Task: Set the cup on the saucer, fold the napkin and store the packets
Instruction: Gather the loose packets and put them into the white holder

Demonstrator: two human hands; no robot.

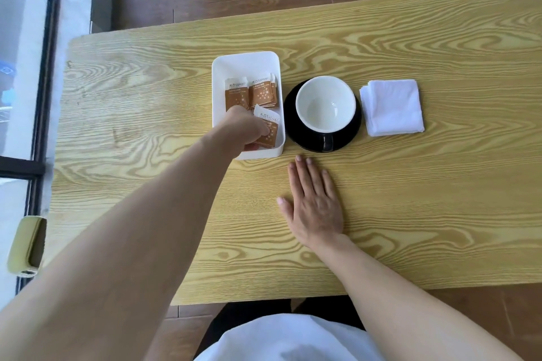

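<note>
A white rectangular box (246, 63) on the wooden table holds several brown-and-white packets (262, 92). My left hand (243, 126) reaches into the near end of the box and pinches one packet (268, 126) with curled fingers. Right of the box a cup (325, 102), white inside and black outside, stands upright on a black saucer (293, 126), its handle facing me. A folded white napkin (393, 107) lies to the right of the saucer. My right hand (313, 202) rests flat on the table in front of the saucer, fingers straight, holding nothing.
The table (410, 199) has its left edge near a glass wall and its near edge by my lap. A pale green object (28, 246) sits off the table's left side. Dark wood floor lies beyond the far edge.
</note>
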